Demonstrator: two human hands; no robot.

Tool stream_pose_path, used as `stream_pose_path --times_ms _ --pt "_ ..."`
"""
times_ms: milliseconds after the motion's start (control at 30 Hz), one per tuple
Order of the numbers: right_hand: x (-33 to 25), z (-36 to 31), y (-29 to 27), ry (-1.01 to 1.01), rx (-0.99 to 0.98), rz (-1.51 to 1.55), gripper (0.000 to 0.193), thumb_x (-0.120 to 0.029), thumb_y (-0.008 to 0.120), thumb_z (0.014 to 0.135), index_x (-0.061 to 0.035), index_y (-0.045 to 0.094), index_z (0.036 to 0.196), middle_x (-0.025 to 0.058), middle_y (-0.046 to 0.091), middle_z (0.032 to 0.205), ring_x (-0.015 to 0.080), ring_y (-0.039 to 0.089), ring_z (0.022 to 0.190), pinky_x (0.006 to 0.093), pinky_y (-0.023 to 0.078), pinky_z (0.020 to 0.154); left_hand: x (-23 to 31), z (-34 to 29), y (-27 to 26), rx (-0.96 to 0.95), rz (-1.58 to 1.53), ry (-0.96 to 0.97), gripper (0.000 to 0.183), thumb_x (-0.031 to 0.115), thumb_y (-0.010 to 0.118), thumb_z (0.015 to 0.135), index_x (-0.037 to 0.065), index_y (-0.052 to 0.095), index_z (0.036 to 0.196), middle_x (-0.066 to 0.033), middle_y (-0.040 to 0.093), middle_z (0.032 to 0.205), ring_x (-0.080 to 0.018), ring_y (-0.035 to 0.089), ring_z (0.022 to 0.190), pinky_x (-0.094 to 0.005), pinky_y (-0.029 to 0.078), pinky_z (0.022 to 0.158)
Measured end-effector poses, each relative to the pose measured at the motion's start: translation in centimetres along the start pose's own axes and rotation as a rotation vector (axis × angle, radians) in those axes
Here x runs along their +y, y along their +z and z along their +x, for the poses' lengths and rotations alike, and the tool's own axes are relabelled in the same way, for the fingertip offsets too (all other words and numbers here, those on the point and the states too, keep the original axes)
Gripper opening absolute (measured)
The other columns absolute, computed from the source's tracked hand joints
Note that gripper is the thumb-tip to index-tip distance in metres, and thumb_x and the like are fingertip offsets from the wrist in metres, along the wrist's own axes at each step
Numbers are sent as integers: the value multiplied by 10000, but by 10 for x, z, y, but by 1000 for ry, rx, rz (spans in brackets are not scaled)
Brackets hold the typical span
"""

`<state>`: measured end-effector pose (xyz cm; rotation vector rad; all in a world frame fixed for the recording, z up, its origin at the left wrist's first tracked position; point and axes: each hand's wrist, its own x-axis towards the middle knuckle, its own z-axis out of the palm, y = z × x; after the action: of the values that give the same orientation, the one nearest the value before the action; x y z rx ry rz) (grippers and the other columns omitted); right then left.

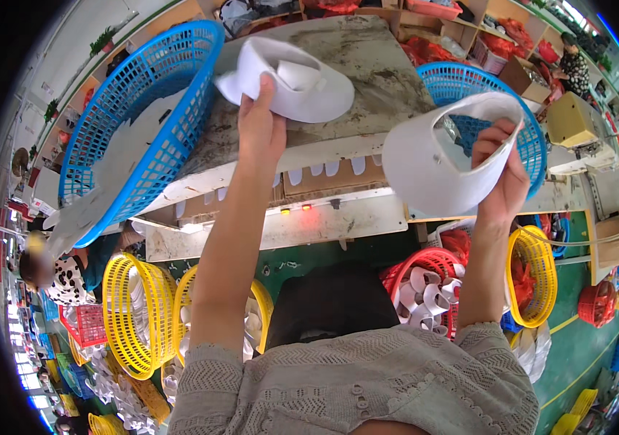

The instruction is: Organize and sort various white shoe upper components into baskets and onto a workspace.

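Observation:
My left hand [261,127] is raised over the stained worktable [371,54], its fingers closed on a white slipper upper [327,94]. This piece is looped, with a flared flap toward the right, and another white edge shows to the left of the fingers. In front of the right-hand blue basket, my right hand [501,170] grips a second white slipper upper [425,170] by the edge of its opening. That one is curved into a wide band, with its broad rounded side facing left. The two pieces are held apart from each other.
A large blue basket [193,119] with flat white pieces stands at the left; another blue basket [425,70] is behind my right hand. Below are yellow baskets [135,355] and a red basket [396,272] of white pieces. A machine [570,119] stands at right.

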<state>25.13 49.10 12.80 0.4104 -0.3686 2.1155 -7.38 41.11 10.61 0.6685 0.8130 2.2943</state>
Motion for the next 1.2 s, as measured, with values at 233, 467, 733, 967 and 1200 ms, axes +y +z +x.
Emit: stream_pose_path --times_ms 233,467,733,967,1200 --pt "21 -26 -11 86 247 204 223 6 514 903 -63 572 1107 30 500 992 127 455 841 239 380 696 28 -26 3 132 337 -273 486 244 626 903 -63 442 1230 -160 528 1210 -240 516 1134 -394 413 1009" --pt "105 -50 -17 398 320 382 167 -7 525 892 -69 571 1040 29 495 947 115 443 804 238 370 659 69 -124 -31 -175 540 -314 545 410 561 919 -19 486 1247 -132 580 1179 -234 559 1111 -363 435 973" --pt "248 -90 -67 771 431 -144 258 -118 489 950 -77 459 1203 95 560 1104 209 572 1000 344 458 876 104 -267 -145 195 67 -525 561 280 648 882 49 424 1342 -96 536 1275 -224 502 1190 -391 391 1017" --pt "326 -85 -65 1068 -246 -1090 452 -215 548 947 -36 410 1338 94 475 1319 185 430 1250 308 335 1041 184 -290 -225 262 117 -659 549 81 708 772 -15 484 1264 -102 609 1122 -190 589 1018 -347 473 886" --pt "410 -119 -66 1693 36 -783 433 -157 578 902 -8 472 1294 94 619 1140 202 624 1002 310 479 900 215 -310 -288 289 -425 -442 702 470 601 868 -34 403 1315 -173 605 1123 -248 648 894 -251 540 725"
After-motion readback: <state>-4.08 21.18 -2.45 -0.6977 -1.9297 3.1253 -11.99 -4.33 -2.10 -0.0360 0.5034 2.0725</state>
